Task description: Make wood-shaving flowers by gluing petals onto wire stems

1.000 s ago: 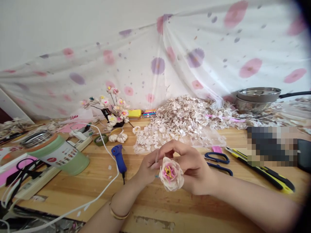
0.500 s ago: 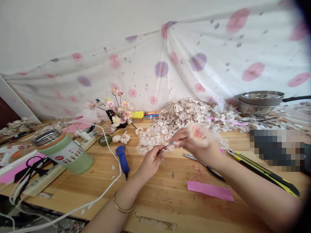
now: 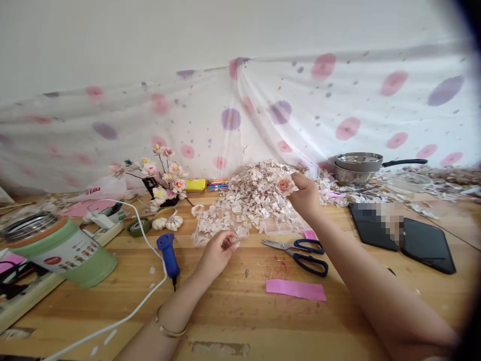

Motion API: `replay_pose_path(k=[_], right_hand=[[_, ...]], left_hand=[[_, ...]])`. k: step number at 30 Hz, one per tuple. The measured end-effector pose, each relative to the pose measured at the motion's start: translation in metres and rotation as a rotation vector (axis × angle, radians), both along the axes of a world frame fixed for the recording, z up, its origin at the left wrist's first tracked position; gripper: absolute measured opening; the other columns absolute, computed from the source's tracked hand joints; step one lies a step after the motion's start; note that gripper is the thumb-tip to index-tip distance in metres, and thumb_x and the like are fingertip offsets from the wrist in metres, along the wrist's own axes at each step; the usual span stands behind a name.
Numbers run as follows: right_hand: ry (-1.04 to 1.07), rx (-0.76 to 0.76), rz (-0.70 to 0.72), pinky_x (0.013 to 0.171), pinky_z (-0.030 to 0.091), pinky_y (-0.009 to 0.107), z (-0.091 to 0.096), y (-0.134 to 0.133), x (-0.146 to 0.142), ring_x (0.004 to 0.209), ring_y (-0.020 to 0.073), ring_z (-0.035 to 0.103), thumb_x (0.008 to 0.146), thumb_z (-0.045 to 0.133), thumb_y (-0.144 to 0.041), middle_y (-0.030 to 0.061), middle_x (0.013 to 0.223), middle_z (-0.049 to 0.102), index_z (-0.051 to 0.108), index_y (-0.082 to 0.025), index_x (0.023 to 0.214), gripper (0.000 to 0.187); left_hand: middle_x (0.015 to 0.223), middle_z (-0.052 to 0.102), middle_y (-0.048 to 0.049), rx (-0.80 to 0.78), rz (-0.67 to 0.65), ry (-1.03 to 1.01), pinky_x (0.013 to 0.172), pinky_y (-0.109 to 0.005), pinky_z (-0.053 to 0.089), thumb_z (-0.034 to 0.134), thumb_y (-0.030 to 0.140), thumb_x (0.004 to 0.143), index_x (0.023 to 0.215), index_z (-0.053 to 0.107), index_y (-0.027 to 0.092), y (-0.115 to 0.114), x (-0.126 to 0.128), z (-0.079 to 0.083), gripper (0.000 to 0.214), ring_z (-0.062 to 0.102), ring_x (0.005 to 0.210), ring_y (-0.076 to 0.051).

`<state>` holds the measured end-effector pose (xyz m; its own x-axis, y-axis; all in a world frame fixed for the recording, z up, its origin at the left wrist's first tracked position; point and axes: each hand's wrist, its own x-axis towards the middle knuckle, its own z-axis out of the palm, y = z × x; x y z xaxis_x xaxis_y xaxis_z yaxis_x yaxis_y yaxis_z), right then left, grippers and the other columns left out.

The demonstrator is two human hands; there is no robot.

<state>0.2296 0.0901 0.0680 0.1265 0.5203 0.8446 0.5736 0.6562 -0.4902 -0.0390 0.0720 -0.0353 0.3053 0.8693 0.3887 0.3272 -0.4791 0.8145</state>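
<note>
My right hand [image 3: 305, 193] is raised over the petal pile, its fingers closed on an artificial flower [image 3: 285, 185] with pale petals and a pink-and-yellow centre. The flower's stem is hidden by the hand. Lower and to the left, my left hand [image 3: 220, 250] hovers above the wood with loosely curled fingers, and nothing shows between them. Just beyond it lies a clear tray [image 3: 197, 240] of loose pale petals. Scissors [image 3: 298, 250] with dark blue handles rest spread on the table between my arms, with a pink paper strip [image 3: 295, 290] below them.
A blue glue gun [image 3: 170, 258] lies left of my left hand, beside a white cable [image 3: 145, 301]. Farther left stands a green tumbler [image 3: 80, 255]. Behind are a flower arrangement [image 3: 165, 173], a green tape roll [image 3: 138, 226], a petal heap [image 3: 259, 185] and pans [image 3: 358, 163]. Black flat devices [image 3: 428, 245] lie right.
My hands have separated. The right has carried the flower up and away over the petals; the left has let go near the stem and dropped slightly. The view has turned right.
</note>
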Motion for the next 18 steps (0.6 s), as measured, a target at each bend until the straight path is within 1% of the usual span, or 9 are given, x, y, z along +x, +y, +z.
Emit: replay_pose_path(k=[3,6,8,10,12,13,15,17,18], right_hand=[[-0.033,-0.001,0.027,0.063,0.044,0.028,-0.001,0.000,-0.003,0.065,0.0149,0.055,0.070,0.058,-0.010,0.0003,0.063,0.056,0.048,-0.019,0.053,0.022],[-0.068,-0.011,0.069,0.064,0.044,0.029,0.000,-0.002,-0.005,0.067,0.0158,0.056,0.069,0.054,-0.007,0.0006,0.065,0.057,0.052,-0.019,0.056,0.018],[-0.085,-0.018,0.095,0.067,0.045,0.030,0.000,-0.004,-0.007,0.070,0.0171,0.058,0.067,0.052,-0.005,0.0016,0.069,0.059,0.056,-0.019,0.060,0.016],[-0.101,-0.027,0.123,0.069,0.047,0.032,0.000,-0.005,-0.009,0.074,0.0186,0.060,0.067,0.051,-0.005,0.0029,0.073,0.061,0.059,-0.019,0.063,0.017],[-0.116,-0.042,0.155,0.072,0.048,0.034,0.000,-0.007,-0.010,0.077,0.0200,0.062,0.068,0.053,-0.005,0.0044,0.077,0.064,0.063,-0.020,0.066,0.018],[-0.121,-0.050,0.172,0.073,0.048,0.035,0.000,-0.008,-0.011,0.078,0.0205,0.063,0.070,0.054,-0.006,0.0051,0.079,0.066,0.065,-0.020,0.067,0.018],[-0.121,-0.063,0.206,0.074,0.049,0.036,-0.001,-0.009,-0.013,0.078,0.0212,0.064,0.073,0.059,-0.010,0.0064,0.080,0.067,0.067,-0.020,0.068,0.014],[-0.113,-0.071,0.246,0.074,0.050,0.036,-0.002,-0.011,-0.016,0.079,0.0217,0.064,0.075,0.063,-0.016,0.0075,0.082,0.068,0.069,-0.020,0.071,0.008],[-0.112,-0.077,0.272,0.073,0.051,0.036,-0.002,-0.012,-0.019,0.079,0.0216,0.065,0.076,0.065,-0.019,0.0079,0.082,0.069,0.069,-0.020,0.072,0.006]], left_hand=[[0.090,0.061,-0.0050,0.066,-0.031,-0.037,0.070,-0.030,0.052,0.061,0.016,0.074,0.092,0.064,0.018,0.002,0.000,-0.001,0.019,0.061,0.077,-0.015],[0.083,0.064,-0.0045,0.115,-0.083,-0.046,0.066,-0.029,0.054,0.060,0.015,0.076,0.084,0.068,0.018,0.001,0.000,-0.001,0.011,0.063,0.072,-0.015],[0.079,0.064,-0.0040,0.155,-0.117,-0.041,0.065,-0.028,0.054,0.061,0.015,0.077,0.080,0.071,0.019,-0.001,0.000,0.000,0.011,0.063,0.070,-0.015],[0.078,0.065,-0.0043,0.189,-0.161,-0.033,0.058,-0.026,0.054,0.061,0.017,0.080,0.082,0.073,0.020,-0.004,0.000,0.003,0.013,0.062,0.064,-0.013],[0.079,0.067,-0.0051,0.215,-0.215,-0.017,0.052,-0.024,0.053,0.058,0.022,0.084,0.084,0.074,0.021,-0.008,-0.001,0.007,0.016,0.062,0.061,-0.013],[0.079,0.068,-0.0055,0.226,-0.241,-0.006,0.052,-0.024,0.053,0.056,0.024,0.085,0.084,0.074,0.022,-0.010,-0.001,0.009,0.018,0.063,0.063,-0.014],[0.078,0.069,-0.0058,0.248,-0.274,0.021,0.059,-0.026,0.055,0.055,0.028,0.087,0.082,0.075,0.022,-0.013,-0.001,0.011,0.021,0.066,0.069,-0.015],[0.071,0.068,-0.0042,0.259,-0.262,0.047,0.062,-0.027,0.055,0.054,0.029,0.089,0.084,0.073,0.021,-0.016,-0.001,0.012,0.022,0.065,0.065,-0.014],[0.068,0.067,-0.0031,0.261,-0.239,0.057,0.061,-0.027,0.054,0.053,0.029,0.089,0.088,0.072,0.021,-0.017,-0.001,0.012,0.021,0.064,0.061,-0.014]])
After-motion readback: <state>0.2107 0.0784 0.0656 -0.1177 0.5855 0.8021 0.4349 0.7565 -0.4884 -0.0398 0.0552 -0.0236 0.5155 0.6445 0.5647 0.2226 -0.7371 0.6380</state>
